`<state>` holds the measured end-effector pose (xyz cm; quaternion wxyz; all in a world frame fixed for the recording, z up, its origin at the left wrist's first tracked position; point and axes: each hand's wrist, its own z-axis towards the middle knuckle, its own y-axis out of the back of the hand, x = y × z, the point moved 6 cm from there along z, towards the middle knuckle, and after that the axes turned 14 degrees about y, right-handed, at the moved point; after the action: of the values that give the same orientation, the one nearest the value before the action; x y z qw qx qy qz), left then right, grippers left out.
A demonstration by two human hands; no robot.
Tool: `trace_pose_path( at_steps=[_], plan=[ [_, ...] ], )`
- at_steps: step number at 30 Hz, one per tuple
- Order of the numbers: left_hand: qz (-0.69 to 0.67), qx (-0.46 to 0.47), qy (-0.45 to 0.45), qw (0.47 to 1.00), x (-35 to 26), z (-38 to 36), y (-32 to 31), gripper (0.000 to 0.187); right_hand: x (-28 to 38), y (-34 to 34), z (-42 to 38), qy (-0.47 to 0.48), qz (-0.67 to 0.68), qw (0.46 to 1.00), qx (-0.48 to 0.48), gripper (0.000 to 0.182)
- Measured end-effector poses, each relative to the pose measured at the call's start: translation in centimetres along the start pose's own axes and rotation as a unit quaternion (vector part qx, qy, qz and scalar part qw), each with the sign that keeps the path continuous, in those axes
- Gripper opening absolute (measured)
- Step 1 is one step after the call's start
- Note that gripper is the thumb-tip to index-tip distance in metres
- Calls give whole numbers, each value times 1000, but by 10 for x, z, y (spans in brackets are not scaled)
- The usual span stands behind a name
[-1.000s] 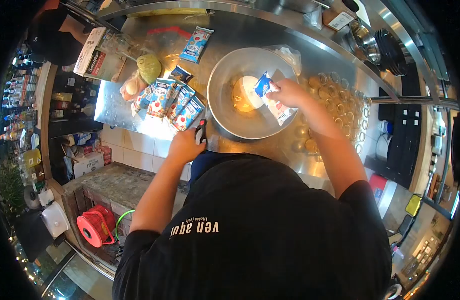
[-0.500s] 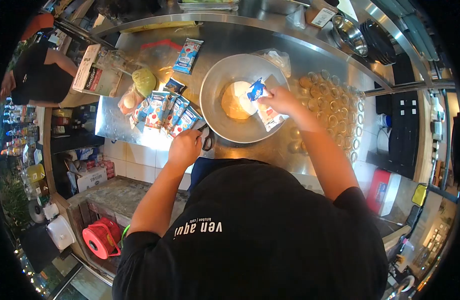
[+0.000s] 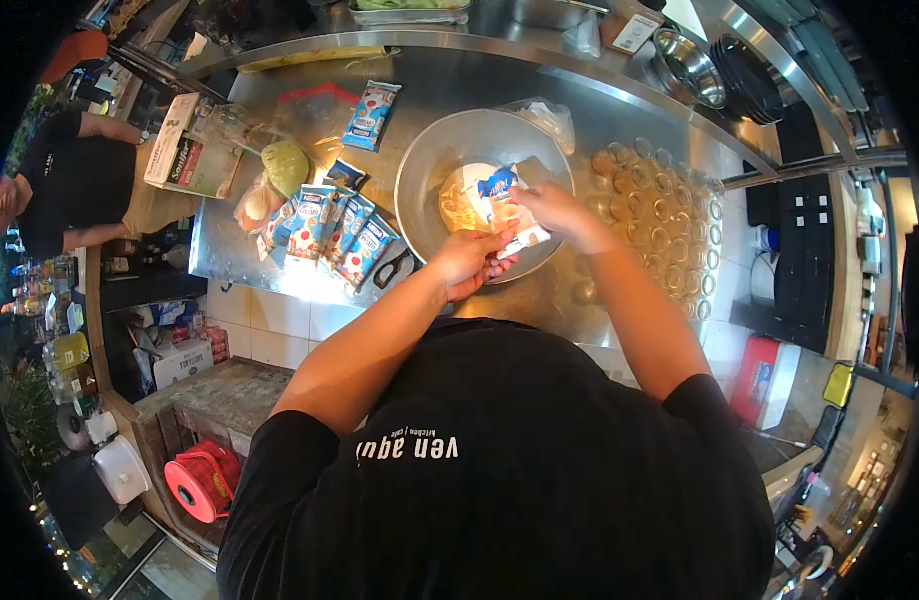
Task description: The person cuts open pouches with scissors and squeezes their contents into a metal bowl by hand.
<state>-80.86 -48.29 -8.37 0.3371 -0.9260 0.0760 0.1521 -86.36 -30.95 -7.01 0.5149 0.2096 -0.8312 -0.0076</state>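
A blue, white and tan cream pouch (image 3: 501, 186) tilts over the big metal bowl (image 3: 411, 190). My right hand (image 3: 557, 213) grips its right side. My left hand (image 3: 466, 264) is closed on the lower left end of the pouch, above the bowl's near rim. Inside the bowl lie a yellow liquid (image 3: 457, 205) and something white. Black-handled scissors (image 3: 393, 270) rest on the steel table left of the bowl. Several full-looking blue and white pouches (image 3: 311, 222) are grouped beside them, and one more pouch (image 3: 372, 115) lies farther back.
Many glass jars (image 3: 661, 210) stand to the right of the bowl. A clear plastic bag (image 3: 552, 122) sits behind it. At the left are a cardboard box (image 3: 194, 150) and a green bag (image 3: 285, 166). Overhead runs a steel shelf (image 3: 459, 42). Another person (image 3: 79, 170) stands far left.
My left hand has left the scissors on the table and moved right to take hold of the pouch. The pouch has shifted slightly left in my right hand.
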Motion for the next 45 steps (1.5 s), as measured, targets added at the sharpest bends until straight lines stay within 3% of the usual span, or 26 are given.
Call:
trace_pose_path(
  at_steps=[1,2,4,5,8,11,13,14,16,20,22,28,34,38,40,42,44,45],
  plan=[
    [-1,-11,-9,1000,-1,0,4,29,6,-8,-17,-75,123,988,50,41],
    [-4,-23,-17,1000,-3,-2,6,26,6,-7,-26,-75,123,988,50,41],
    [18,-35,-6,999,-4,-2,8,26,4,-14,-43,-58,115,977,167,35],
    [41,-46,5,998,-4,-3,7,25,-4,-15,-43,-59,115,978,166,35],
    [52,-3,14,999,-6,-11,-6,21,-22,-18,-37,-31,150,978,139,25],
    [78,-38,16,996,-8,-8,3,20,-20,-26,-40,-17,138,981,134,27],
    [35,-34,-5,999,-14,-9,0,21,-11,-25,-46,-52,252,966,-15,25],
    [-8,-30,-29,999,-19,-8,-2,22,-11,-27,-44,-53,251,966,-16,25],
    [-35,-37,-24,998,-23,-5,-8,24,-16,-32,-38,-57,420,902,-78,25],
    [-32,-95,-9,995,-23,-3,4,28,-26,-33,-39,-95,425,898,-61,23],
    [-18,-107,-27,994,-25,4,6,28,-16,-34,-45,-95,349,932,37,25],
    [2,-139,-57,989,-20,4,4,27,-7,-23,-22,-8,200,979,-31,29],
    [-39,-109,-24,993,-28,15,19,22,-37,-29,-8,-52,278,955,-88,27],
    [-18,-125,-49,991,-31,17,21,21,-23,-35,-21,-47,305,951,4,30],
    [-47,-111,-52,991,-24,22,16,21,-16,-29,-23,-67,246,967,-25,28],
    [-72,-98,-51,991,-16,31,21,21,-58,-28,7,-41,226,972,-43,28],
    [5,-91,-42,995,-13,41,35,23,-76,-18,21,-16,104,994,-33,28],
    [7,-91,-43,995,-16,43,40,23,-90,-17,31,-14,105,994,-33,28]
  ],
)
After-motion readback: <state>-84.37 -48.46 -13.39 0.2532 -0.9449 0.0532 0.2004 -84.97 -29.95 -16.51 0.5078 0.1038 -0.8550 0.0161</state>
